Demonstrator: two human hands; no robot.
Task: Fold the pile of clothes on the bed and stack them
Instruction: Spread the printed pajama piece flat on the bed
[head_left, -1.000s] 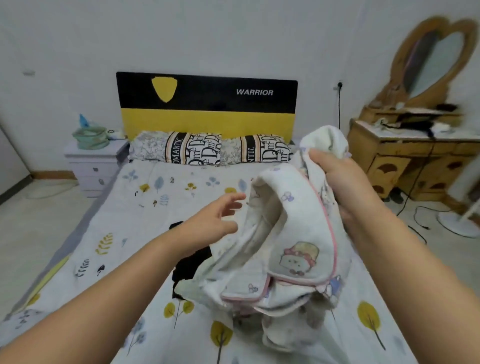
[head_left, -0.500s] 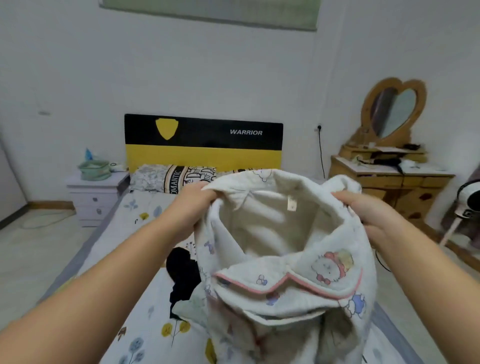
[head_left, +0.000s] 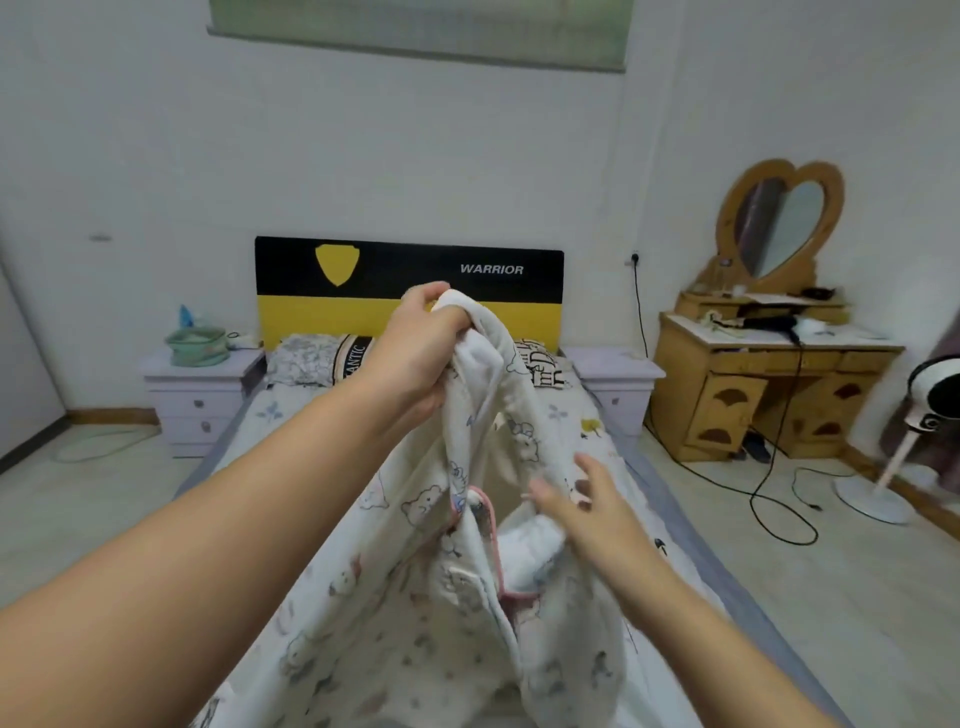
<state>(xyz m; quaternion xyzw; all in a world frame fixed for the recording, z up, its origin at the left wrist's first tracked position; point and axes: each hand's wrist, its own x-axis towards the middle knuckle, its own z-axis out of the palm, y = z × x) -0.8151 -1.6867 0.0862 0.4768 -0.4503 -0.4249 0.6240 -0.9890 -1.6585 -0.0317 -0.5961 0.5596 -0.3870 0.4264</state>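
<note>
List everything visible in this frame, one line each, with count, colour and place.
garment: one, white with cartoon print, pink trim, held up over the bed
bed: one, patterned sheet, centre
headboard: one, black and yellow, by wall
pillows: patterned, at headboard, count unclear
nightstands: two, pale lilac, flanking bed
dresser: one, wooden, right
mirror: one, heart-shaped, on dresser
fan: one, white, far right
left hand: grips garment's top
right hand: open, at the garment

A home bedroom.
A bed (head_left: 670, 499) with headboard (head_left: 405, 291) and pillows (head_left: 311, 358), nightstands (head_left: 197, 395) either side, a wooden dresser (head_left: 769, 384) with heart-shaped mirror (head_left: 779, 223).
</note>
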